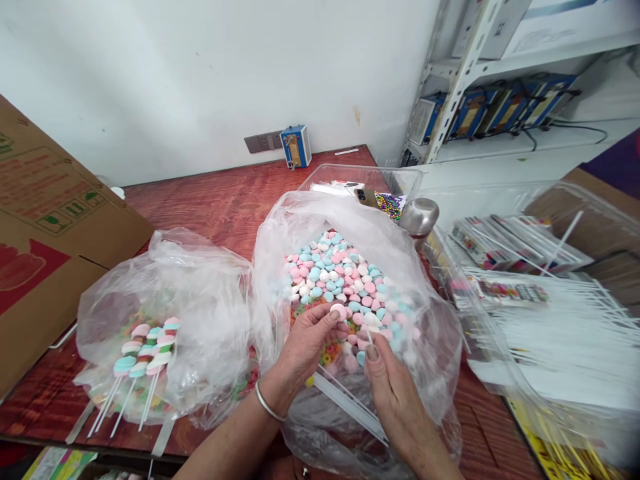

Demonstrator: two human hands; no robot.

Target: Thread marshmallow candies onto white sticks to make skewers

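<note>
My left hand (307, 340) pinches a pale pink heart-shaped candy (339, 311) between thumb and fingers, just above an open clear plastic bag (430, 320) full of pink, blue and white candies (335, 273). My right hand (387, 377) sits beside it, fingers closed on a thin white stick (369, 335) that points up toward the candy. Several more white sticks (345, 400) lie under my hands in the bag. A silver bangle (267, 403) rings my left wrist.
A second clear bag (210, 300) at the left holds finished candy skewers (145, 353). A cardboard box (45, 233) stands far left. Clear trays of white sticks (565, 320) fill the right side. A metal shelf (465, 80) rises at the back right, over the red wooden table (210, 207).
</note>
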